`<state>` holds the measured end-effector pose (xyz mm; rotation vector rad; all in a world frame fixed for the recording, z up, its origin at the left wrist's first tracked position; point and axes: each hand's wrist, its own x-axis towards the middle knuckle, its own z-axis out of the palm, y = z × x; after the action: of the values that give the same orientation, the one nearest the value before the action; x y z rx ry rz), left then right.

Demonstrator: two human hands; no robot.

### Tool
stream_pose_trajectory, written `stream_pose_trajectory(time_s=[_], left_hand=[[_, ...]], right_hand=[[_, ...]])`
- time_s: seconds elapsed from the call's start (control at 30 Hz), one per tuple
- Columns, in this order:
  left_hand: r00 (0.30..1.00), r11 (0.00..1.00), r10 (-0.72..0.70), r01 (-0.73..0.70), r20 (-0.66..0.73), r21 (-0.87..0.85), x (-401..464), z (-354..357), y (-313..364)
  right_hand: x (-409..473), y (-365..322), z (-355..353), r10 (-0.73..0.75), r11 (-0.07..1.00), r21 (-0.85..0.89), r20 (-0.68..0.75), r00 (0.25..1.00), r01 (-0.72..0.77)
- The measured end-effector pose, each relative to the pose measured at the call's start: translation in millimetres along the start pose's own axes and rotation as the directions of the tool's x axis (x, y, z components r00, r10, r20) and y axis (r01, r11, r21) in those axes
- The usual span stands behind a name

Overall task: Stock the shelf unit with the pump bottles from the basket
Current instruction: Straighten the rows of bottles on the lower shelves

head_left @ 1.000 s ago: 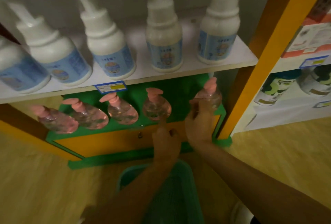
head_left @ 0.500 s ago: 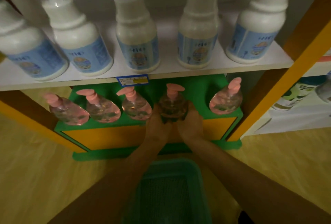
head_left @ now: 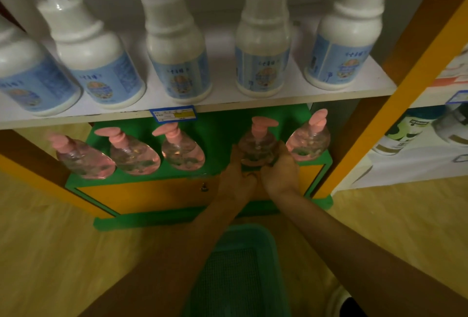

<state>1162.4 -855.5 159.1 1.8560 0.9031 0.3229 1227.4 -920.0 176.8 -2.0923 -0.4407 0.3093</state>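
Note:
Several clear pump bottles with pink heads stand in a row on the green lower shelf [head_left: 141,180]. My left hand [head_left: 234,178] and my right hand [head_left: 279,173] both clasp the base of the fourth pump bottle [head_left: 257,145], which stands upright on the shelf between a third bottle [head_left: 182,149] and the rightmost bottle [head_left: 309,139]. The green basket [head_left: 240,273] sits on the floor under my forearms; its mesh bottom shows and no bottles are visible inside.
A white upper shelf [head_left: 228,104] carries several large white pump bottles with blue labels and overhangs the lower shelf. An orange post [head_left: 395,93] frames the unit on the right. Another shelf unit with green-labelled bottles [head_left: 405,136] stands further right. Wooden floor surrounds the basket.
My right hand left the rightmost bottle and joined my left hand on the fourth bottle, which has shifted right toward the rightmost one. The view has dropped and moved closer.

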Motion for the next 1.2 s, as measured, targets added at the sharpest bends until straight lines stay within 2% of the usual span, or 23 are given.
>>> stream_pose_trajectory(time_s=[0.1, 0.23, 0.4, 0.5, 0.6, 0.7, 0.83, 0.9, 0.97, 1.1, 1.2], left_hand=[[0.999, 0.998, 0.036, -0.036, -0.006, 0.057, 3, 3, -2], [0.999, 0.999, 0.032, -0.032, -0.008, 0.001, 5, 6, 1], [1.000, 0.999, 0.029, -0.029, 0.009, 0.042, 9, 6, 1], [0.998, 0.996, 0.055, -0.053, -0.026, 0.073, 2, -1, 0], [0.990, 0.988, 0.063, -0.044, -0.130, 0.146, -18, -15, -9], [0.964, 0.987, 0.046, -0.004, -0.262, 0.158, -33, -39, -27], [0.900, 0.995, 0.002, 0.042, -0.436, 0.093, -30, -79, -48], [0.879, 0.995, 0.042, 0.005, -0.475, 0.099, -22, -99, -50], [0.894, 0.994, 0.057, -0.010, -0.444, 0.107, -12, -115, -50], [0.963, 0.996, 0.028, -0.004, -0.267, 0.089, 2, -131, -46], [0.978, 0.997, 0.014, 0.001, -0.206, 0.072, 6, -133, -45]], right_hand=[[1, 1, -1, -0.013, 1.000, -0.029, 0.012, 1.000, 0.013], [3, 2, -2, 0.002, 0.999, -0.034, 0.014, 1.000, -0.002], [4, 8, -3, 0.012, 1.000, -0.011, 0.009, 1.000, -0.012], [-3, 5, 3, 0.029, 1.000, 0.000, -0.125, 0.992, -0.029], [-14, 0, 13, -0.058, 0.998, -0.009, -0.220, 0.974, 0.057], [-25, -9, 30, -0.154, 0.987, 0.027, -0.097, 0.983, 0.157], [-43, -27, 55, -0.140, 0.990, 0.060, 0.206, 0.968, 0.130], [-50, -37, 70, -0.144, 0.989, 0.071, 0.273, 0.951, 0.129], [-55, -47, 83, -0.165, 0.985, 0.104, 0.284, 0.945, 0.141], [-61, -62, 104, -0.150, 0.979, 0.170, 0.222, 0.963, 0.113], [-58, -63, 111, -0.132, 0.979, 0.179, 0.181, 0.975, 0.099]])
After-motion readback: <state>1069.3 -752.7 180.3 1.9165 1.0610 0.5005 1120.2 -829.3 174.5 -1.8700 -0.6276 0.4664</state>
